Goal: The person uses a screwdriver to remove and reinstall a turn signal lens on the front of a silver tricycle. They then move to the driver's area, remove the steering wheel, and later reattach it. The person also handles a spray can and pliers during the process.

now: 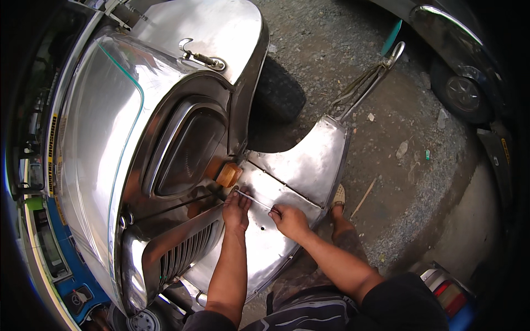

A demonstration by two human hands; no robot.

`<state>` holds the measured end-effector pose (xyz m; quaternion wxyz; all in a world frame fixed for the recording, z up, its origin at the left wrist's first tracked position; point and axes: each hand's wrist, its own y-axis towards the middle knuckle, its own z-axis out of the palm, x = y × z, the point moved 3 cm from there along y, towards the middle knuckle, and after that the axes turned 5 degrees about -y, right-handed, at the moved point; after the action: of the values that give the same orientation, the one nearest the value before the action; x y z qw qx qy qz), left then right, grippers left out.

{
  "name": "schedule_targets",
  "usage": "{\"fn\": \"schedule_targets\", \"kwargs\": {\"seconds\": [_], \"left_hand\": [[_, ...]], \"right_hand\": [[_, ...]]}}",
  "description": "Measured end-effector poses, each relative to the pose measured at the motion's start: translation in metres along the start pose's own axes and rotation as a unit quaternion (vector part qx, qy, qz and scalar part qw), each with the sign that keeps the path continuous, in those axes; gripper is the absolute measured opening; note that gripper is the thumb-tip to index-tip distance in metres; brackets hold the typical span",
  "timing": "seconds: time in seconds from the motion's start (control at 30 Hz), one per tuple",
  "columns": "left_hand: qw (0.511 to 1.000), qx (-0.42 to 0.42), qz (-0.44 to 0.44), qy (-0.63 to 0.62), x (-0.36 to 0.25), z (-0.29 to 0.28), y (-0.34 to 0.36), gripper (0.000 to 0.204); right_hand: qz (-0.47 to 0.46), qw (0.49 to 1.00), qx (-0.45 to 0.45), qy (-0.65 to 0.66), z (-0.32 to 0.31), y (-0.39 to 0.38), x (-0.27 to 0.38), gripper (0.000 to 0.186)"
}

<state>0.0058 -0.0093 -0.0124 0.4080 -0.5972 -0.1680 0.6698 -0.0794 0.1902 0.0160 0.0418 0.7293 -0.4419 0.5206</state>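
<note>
Both hands rest low over a polished steel step panel [276, 248] on a vehicle's stainless body. My left hand [236, 212] is closed around the upper end of a thin, light metal rod [255, 199], just below an orange lens [228, 174]. My right hand [290, 222] grips the rod's lower right end, fingers curled. The rod slants across the panel; what its tip touches under my left fingers is too small to tell. A small dark hole shows in the panel between my hands, and a slotted steel grille [186, 254] lies left of my left forearm.
A black tire [279, 91] sits under the curved fender. A steel bar with a loop [370, 85] rises from the panel's far corner. A dark car [464, 94] stands at right on gravelly ground [397, 165]. My sandaled foot [338, 201] is beside the panel; a blue vehicle [69, 254] is at left.
</note>
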Motion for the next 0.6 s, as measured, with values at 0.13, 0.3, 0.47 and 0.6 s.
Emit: {"fn": "schedule_targets", "kwargs": {"seconds": [0.13, 0.3, 0.47, 0.6], "left_hand": [[1.000, -0.011, 0.005, -0.002, -0.005, 0.002, 0.007, 0.035], [1.000, -0.023, 0.004, -0.006, -0.004, 0.002, 0.011, 0.036], [0.999, -0.041, 0.008, -0.013, -0.003, 0.001, 0.013, 0.037], [0.999, -0.044, 0.006, -0.008, -0.004, 0.003, 0.012, 0.037]], "right_hand": [[-0.007, 1.000, -0.014, 0.001, 0.005, 0.005, 0.002, 0.022], [-0.008, 1.000, -0.011, -0.019, 0.005, 0.007, 0.003, 0.025], [-0.026, 0.999, -0.028, -0.018, 0.006, 0.008, 0.005, 0.022], [-0.027, 0.999, -0.033, -0.022, 0.007, 0.007, 0.005, 0.021]]}}
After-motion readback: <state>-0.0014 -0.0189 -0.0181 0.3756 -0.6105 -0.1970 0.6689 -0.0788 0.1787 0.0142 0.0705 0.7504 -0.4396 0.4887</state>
